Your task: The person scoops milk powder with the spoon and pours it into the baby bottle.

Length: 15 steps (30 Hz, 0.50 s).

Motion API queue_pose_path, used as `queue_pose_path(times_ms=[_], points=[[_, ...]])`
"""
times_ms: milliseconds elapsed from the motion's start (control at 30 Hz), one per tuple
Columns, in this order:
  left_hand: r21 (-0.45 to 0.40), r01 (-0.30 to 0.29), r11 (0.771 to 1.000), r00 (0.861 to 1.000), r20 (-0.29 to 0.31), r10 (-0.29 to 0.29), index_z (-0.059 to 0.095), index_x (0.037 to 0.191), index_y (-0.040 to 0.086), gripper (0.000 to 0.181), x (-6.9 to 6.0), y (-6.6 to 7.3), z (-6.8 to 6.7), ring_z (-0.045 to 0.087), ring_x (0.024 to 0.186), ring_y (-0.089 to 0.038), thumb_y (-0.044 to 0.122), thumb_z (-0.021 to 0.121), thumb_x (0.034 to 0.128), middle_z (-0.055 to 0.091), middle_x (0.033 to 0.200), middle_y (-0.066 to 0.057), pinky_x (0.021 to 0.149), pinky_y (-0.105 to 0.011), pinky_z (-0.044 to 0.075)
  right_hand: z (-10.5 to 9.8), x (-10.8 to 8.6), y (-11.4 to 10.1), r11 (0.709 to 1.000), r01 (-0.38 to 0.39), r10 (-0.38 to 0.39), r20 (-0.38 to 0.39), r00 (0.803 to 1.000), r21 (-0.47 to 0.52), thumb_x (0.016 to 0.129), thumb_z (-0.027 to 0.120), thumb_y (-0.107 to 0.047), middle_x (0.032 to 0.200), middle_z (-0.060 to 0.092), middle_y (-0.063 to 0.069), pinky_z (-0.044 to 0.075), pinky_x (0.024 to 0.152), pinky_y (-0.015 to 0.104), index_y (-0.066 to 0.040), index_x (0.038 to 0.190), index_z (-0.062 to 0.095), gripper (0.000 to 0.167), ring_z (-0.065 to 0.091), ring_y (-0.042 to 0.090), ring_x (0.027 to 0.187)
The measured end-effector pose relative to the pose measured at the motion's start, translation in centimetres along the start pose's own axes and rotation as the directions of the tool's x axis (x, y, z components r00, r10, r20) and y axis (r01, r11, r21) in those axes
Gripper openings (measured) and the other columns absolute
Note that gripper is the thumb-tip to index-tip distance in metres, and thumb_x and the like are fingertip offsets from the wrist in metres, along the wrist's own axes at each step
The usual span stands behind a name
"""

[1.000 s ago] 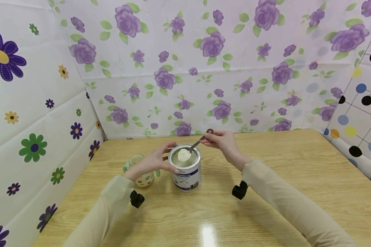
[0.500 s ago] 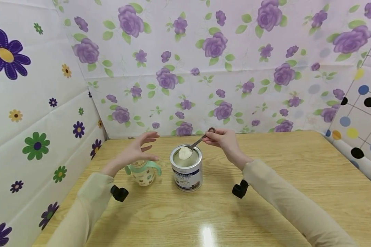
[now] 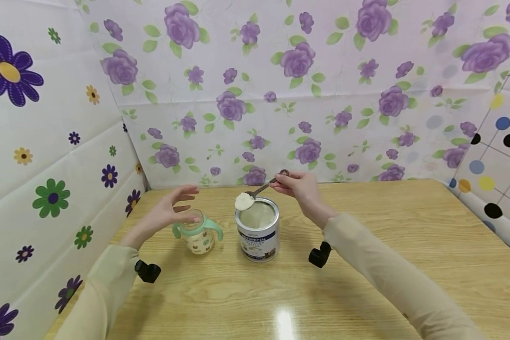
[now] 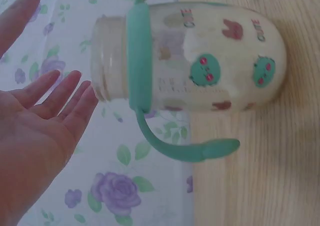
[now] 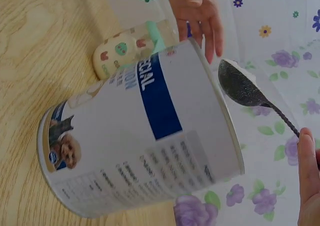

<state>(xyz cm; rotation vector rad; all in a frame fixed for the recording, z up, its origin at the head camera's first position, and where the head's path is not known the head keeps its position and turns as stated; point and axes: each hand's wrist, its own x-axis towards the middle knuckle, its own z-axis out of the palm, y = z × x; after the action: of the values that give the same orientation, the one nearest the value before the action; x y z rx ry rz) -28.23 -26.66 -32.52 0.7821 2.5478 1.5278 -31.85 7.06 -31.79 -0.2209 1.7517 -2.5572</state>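
A dark metal spoon (image 3: 260, 188) is pinched by its handle in my right hand (image 3: 298, 190). Its bowl carries a heap of white powder (image 3: 244, 201) above the left rim of an opened can (image 3: 258, 241). In the right wrist view, the spoon (image 5: 242, 84) is just beyond the can's rim. To the can's left stands a lidless baby bottle (image 3: 199, 238) with a green collar and two handles, pale contents inside. My left hand (image 3: 165, 210) hovers by the bottle's neck, fingers apart and holding nothing. The left wrist view has the bottle (image 4: 215, 55) beside the fingertips.
A light wood table (image 3: 365, 255) carries the can and bottle. A flowered cloth (image 3: 272, 118) hangs behind the table, and another patterned sheet (image 3: 59, 156) rises along the left side. Black wrist cameras sit on both sleeves.
My left hand has let go of the can's rim and moved left to the bottle. My right hand has carried the loaded spoon slightly up and left, from inside the can to above its rim.
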Motion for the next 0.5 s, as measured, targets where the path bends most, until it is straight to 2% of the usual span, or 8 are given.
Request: queue_pose_path(times_ms=[233,500], points=[[0.021,0.024,0.999,1.0,0.013,-0.024,0.032,0.136,0.003,0.074,-0.8,-1.3,-0.6,0.027,0.123,-0.035,0.008,0.074,0.075,0.035,0.135,-0.014,0.098,-0.051,0.023,2.4,0.2,0.0,1.0,-0.025,0.025,-0.009,1.0,0.0,0.085,0.061,0.002,0.077,0.064,0.018,0.05,0.071,0.031,0.015,0.101,0.059,0.021,0.065,0.023,0.071],[0.039,0.068,0.997,0.997,0.036,-0.07,0.038,0.133,0.006,0.071,-1.5,-2.4,-0.8,0.029,0.12,-0.041,0.015,0.076,0.0739,0.035,0.134,-0.016,0.094,-0.055,0.028,5.2,0.2,0.3,0.998,-0.061,0.061,-0.003,0.998,-0.003,0.085,0.06,0.003,0.081,0.064,0.02,0.05,0.07,0.03,0.015,0.102,0.058,0.022,0.065,0.023,0.071]])
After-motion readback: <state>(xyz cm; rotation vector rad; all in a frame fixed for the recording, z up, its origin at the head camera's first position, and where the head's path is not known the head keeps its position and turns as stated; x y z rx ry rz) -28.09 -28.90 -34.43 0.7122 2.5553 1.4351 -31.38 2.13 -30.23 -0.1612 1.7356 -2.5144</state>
